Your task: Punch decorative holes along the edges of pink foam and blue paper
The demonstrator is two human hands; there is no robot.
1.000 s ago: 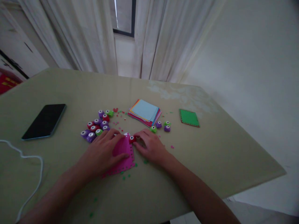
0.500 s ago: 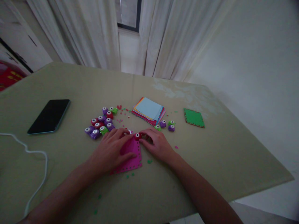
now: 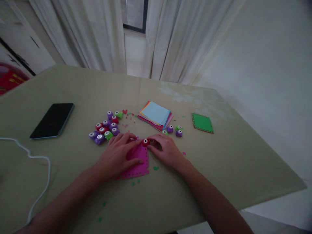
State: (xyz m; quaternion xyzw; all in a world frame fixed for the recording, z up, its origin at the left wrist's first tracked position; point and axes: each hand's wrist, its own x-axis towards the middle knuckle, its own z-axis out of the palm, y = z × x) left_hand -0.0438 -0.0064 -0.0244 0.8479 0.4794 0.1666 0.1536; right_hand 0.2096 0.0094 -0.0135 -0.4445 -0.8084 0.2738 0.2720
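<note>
The right hand (image 3: 168, 150) pinches the red punch (image 3: 145, 142) between its thumb and fingers. The red punch is at the tips of those fingers, on the left side of the right hand. It sits at the far right corner of the pink paper (image 3: 136, 162).

The left hand (image 3: 118, 153) is open, with its fingers spread out over the pink paper. The paper lies under its fingers and thumb, and part of it pokes out to the right and toward the person. Little bites run along the right edge and the near edge of the paper. The pointing finger of the left hand reaches close to the red punch, but I cannot tell if it touches.

Past the left hand, a bit to its left, is a bunch of purple, red and green punches (image 3: 104, 128). Just past the right hand are four more small punches (image 3: 170, 129), two green and two purple. A stack of colored papers (image 3: 155, 113) with light blue on top lies farther back. A green square (image 3: 202, 123) is off to the right. A black tablet (image 3: 52, 121) and a white cord (image 3: 40, 157) are on the left of the tabletop (image 3: 234, 156). Tiny green bits (image 3: 156, 168) lie near the pink paper.
</note>
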